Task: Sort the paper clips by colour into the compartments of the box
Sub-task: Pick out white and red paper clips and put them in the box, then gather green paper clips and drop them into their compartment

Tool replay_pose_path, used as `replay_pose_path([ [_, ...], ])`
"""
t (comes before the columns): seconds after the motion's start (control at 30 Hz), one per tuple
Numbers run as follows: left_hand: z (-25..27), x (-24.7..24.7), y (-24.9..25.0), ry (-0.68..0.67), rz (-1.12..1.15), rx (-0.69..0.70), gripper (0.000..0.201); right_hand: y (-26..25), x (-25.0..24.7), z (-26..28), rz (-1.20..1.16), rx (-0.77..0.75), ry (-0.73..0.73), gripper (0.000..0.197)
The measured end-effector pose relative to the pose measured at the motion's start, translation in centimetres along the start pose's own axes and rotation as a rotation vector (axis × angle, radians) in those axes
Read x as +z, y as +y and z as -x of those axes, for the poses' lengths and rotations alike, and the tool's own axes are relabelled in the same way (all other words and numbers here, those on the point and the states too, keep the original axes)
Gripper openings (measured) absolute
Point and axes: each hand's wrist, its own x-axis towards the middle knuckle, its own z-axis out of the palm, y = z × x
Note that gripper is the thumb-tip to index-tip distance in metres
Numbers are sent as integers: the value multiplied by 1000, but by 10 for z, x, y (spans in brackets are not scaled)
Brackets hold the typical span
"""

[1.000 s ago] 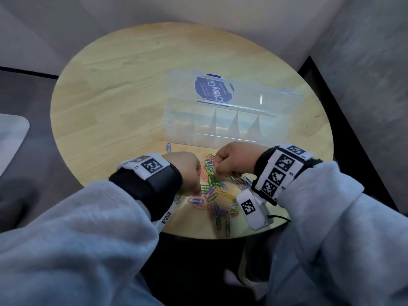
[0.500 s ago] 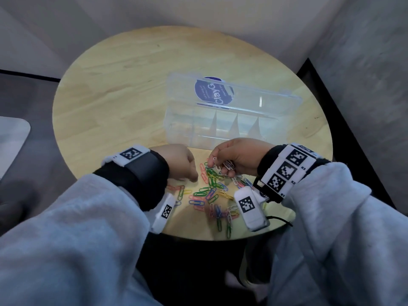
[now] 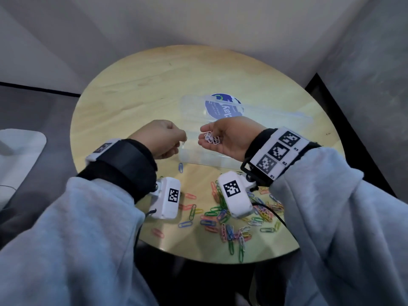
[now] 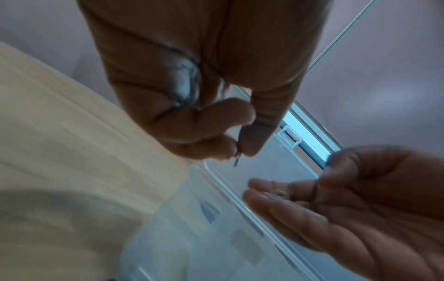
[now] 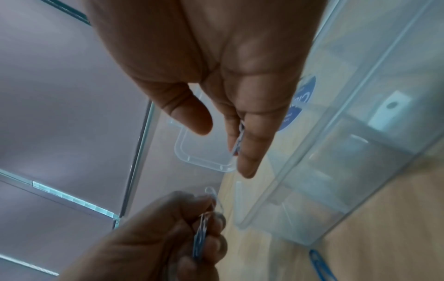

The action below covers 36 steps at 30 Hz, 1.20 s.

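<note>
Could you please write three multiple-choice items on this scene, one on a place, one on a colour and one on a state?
1. Where does the loose pile of paper clips lie?
A. inside the box
B. on the table's near edge, in front of the box
C. on the floor

2. What colour are the clips in the right hand?
A. white
B. red
C. black

3. How does the left hand stand?
A. flat on the table
B. open and empty
C. fingers curled, pinching clips

Key: 1 B, the coloured pile lies on the table between the box and the person; 2 A, the head view shows a white bunch on the upturned fingers; 3 C, both wrist views show clips pinched at its fingertips.
</note>
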Motion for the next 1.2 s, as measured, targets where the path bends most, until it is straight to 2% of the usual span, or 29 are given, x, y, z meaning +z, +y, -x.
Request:
replay_pose_path([
  [0.17, -10, 6, 1, 49, 107, 47, 14, -1, 8, -12, -20, 11, 57, 18],
  [0.27, -12, 9, 6, 60, 271, 43, 12, 2, 5, -10, -18, -26, 57, 46],
  [0.3, -11, 10, 9, 55, 323, 47, 12, 2, 4, -8, -23, -48, 43, 49],
  [0.37, -8, 14, 14, 29, 392, 58, 12, 2, 3, -4, -13, -75, 32, 43],
  [0.43, -4, 17, 17, -8, 424, 73, 12, 3, -1, 0, 63, -82, 26, 27],
  [0.6, 4, 14, 15, -90, 432, 90, 6, 19, -14, 12, 270, -103, -36, 26],
  [0.77, 12, -14, 7, 1, 405, 131, 8, 28, -20, 20, 474, -122, -53, 25],
  [0.83, 16, -29, 1, 61, 267, 128, 8, 30, -19, 22, 588, -139, -46, 24],
  [0.9, 22, -41, -9, 108, -23, 96, 6, 32, -14, 24, 741, -161, -52, 22],
  [0.97, 28, -50, -20, 106, -330, 40, 14, 36, -6, 24, 924, -182, -75, 19],
  [1.03, 36, -51, -27, 65, -548, -2, 10, 41, 3, 25, 1126, -212, -87, 13],
  [1.1, 40, -47, -32, 52, -708, 2, 6, 46, 10, 25, 1288, -239, -97, 14],
  [1.2, 39, -37, -38, 29, -827, 25, 8, 53, 22, 20, 1463, -244, -109, 19],
])
